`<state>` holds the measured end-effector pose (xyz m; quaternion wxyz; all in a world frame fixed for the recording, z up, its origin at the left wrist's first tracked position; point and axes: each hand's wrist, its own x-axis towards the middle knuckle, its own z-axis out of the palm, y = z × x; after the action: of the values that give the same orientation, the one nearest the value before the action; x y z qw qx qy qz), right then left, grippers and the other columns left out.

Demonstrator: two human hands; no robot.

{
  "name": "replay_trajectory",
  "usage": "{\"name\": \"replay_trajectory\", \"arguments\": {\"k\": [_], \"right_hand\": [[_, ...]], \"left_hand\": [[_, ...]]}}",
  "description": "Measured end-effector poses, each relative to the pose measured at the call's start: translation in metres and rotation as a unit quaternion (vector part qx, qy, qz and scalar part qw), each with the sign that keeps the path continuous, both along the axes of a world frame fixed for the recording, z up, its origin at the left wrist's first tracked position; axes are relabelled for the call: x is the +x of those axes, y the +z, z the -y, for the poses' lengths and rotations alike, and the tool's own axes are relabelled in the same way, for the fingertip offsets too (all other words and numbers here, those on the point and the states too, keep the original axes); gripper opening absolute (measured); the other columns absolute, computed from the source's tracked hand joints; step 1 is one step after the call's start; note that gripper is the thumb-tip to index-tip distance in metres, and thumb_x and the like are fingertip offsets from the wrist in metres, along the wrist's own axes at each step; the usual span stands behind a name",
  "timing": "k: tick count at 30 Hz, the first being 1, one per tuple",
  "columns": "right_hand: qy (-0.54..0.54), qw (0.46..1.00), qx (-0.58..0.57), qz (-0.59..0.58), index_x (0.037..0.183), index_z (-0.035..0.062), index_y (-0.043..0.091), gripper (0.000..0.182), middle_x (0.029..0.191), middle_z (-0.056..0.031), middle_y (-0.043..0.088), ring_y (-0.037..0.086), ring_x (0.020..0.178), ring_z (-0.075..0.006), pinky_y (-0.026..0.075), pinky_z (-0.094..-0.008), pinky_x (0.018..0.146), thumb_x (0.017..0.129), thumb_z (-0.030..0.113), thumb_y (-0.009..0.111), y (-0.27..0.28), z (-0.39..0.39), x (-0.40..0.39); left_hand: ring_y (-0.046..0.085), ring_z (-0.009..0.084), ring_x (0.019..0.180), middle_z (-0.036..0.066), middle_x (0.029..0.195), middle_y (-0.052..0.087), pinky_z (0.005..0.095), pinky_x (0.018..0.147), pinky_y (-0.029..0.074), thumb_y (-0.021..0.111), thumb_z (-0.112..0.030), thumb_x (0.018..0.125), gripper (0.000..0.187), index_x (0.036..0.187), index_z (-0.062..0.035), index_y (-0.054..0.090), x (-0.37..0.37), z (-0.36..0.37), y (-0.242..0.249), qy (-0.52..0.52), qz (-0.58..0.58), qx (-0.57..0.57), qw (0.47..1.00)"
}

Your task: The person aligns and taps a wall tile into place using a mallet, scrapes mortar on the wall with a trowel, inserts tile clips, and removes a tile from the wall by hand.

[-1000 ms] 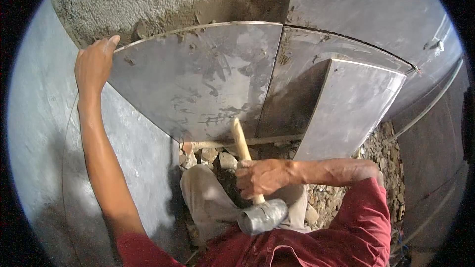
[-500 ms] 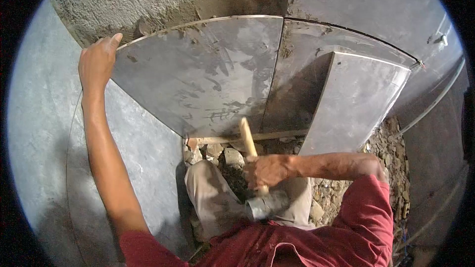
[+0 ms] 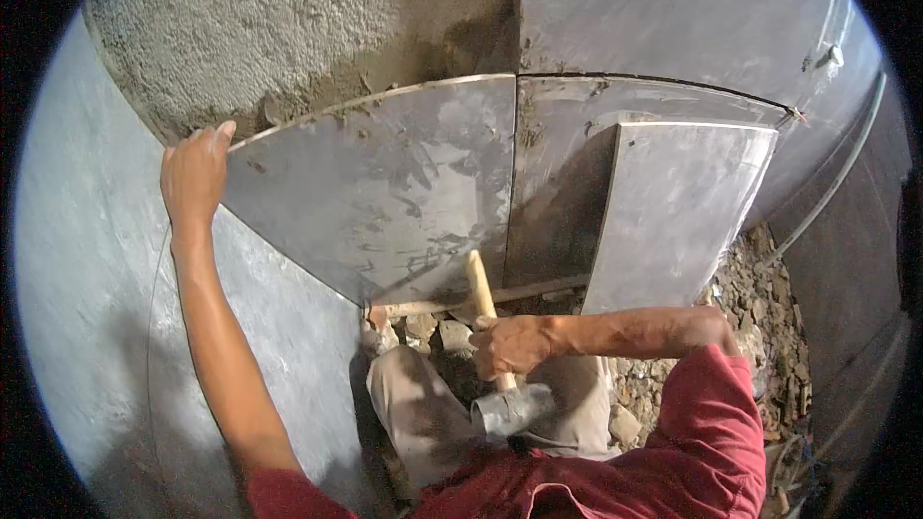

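My left hand (image 3: 195,178) is at the upper left corner of a large grey tile (image 3: 385,192), its fingers bent over the edge and the thumb pointing up. The fingertips are partly hidden. Smears of mortar mark the tile's face, and its top edge meets rough mortar (image 3: 260,29). In my right hand (image 3: 511,344) is a mallet, gripped around its pale wooden handle (image 3: 480,281). The mallet's grey cylindrical head (image 3: 510,411) hangs low over my lap, apart from the tile.
A loose tile piece (image 3: 683,211) leans against the set tile (image 3: 562,183) on the right. A wooden strip (image 3: 433,308) runs under the tiles. Broken stones (image 3: 740,327) cover the ground. Grey tiled wall (image 3: 87,279) rises at left; a pipe (image 3: 846,173) stands at right.
The view has tilted up, so the tiles appear lower and slightly left. My left hand stays at the tile's corner, and my right hand keeps the mallet in nearly the same pose.
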<state>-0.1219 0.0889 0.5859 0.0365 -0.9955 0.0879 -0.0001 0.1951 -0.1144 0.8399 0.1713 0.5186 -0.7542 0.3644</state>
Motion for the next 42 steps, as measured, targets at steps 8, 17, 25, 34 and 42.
{"name": "replay_trajectory", "arguments": {"k": [8, 17, 25, 34, 42], "right_hand": [[-0.155, 0.982, 0.036, 0.101, 0.092, 0.0126, 0.061, 0.027, 0.089, -0.0037, 0.059, 0.052, 0.098, -0.0269, 0.039, -0.0469, 0.082, 0.066, 0.021, 0.064, 0.045, -0.026, -0.018], [-0.406, 0.798, 0.297, 0.332, 0.109, 0.0031, 0.052, 0.047, 0.104, -0.0178, 0.059, 0.055, 0.095, -0.0346, 0.044, -0.0426, 0.084, 0.066, 0.016, 0.067, -0.013, -0.154, -0.137], [-0.866, 0.301, 0.148, 0.372, 0.116, -0.0002, 0.049, 0.050, 0.108, -0.0207, 0.057, 0.054, 0.099, -0.0325, 0.043, -0.0410, 0.086, 0.072, 0.017, 0.064, -0.180, -0.301, -0.220], [-0.880, 0.036, 0.238, 0.409, 0.124, -0.0042, 0.045, 0.055, 0.112, -0.0249, 0.055, 0.053, 0.104, -0.0311, 0.041, -0.0403, 0.088, 0.077, 0.019, 0.061, -0.246, -0.371, -0.178], [-0.949, 0.167, 0.107, 0.245, 0.124, -0.0070, 0.047, 0.060, 0.125, -0.0303, 0.048, 0.049, 0.112, -0.0408, 0.039, -0.0442, 0.090, 0.080, 0.031, 0.063, -0.332, -0.413, -0.167]], "left_hand": [[0.058, 0.0345, 0.077, 0.015, 0.079, 0.062, 0.0432, 0.071, 0.042, 0.038, -0.039, 0.095, 0.048, 0.080, -0.0010, 0.062, -0.007, -0.008, 0.002, 0.002, -0.024, -0.017, 1.000], [0.058, 0.0217, 0.079, 0.009, 0.080, 0.061, 0.0356, 0.072, 0.044, 0.064, -0.024, 0.085, 0.020, 0.084, -0.0041, 0.063, -0.114, -0.060, -0.010, -0.268, -0.310, -0.079, 0.909], [0.054, 0.0230, 0.079, 0.004, 0.081, 0.063, 0.0352, 0.074, 0.040, 0.073, -0.021, 0.073, 0.017, 0.078, -0.0076, 0.065, -0.239, -0.070, -0.015, -0.409, -0.237, -0.007, 0.881], [0.053, 0.0230, 0.074, 0.007, 0.077, 0.061, 0.0343, 0.067, 0.042, 0.071, -0.015, 0.076, 0.015, 0.076, -0.0027, 0.063, -0.261, -0.077, -0.013, -0.398, -0.267, 0.080, 0.874], [0.056, 0.0219, 0.083, 0.008, 0.084, 0.061, 0.0318, 0.077, 0.043, 0.070, -0.017, 0.078, 0.018, 0.084, -0.0011, 0.062, -0.254, -0.078, -0.016, -0.385, -0.243, 0.072, 0.888]]}}
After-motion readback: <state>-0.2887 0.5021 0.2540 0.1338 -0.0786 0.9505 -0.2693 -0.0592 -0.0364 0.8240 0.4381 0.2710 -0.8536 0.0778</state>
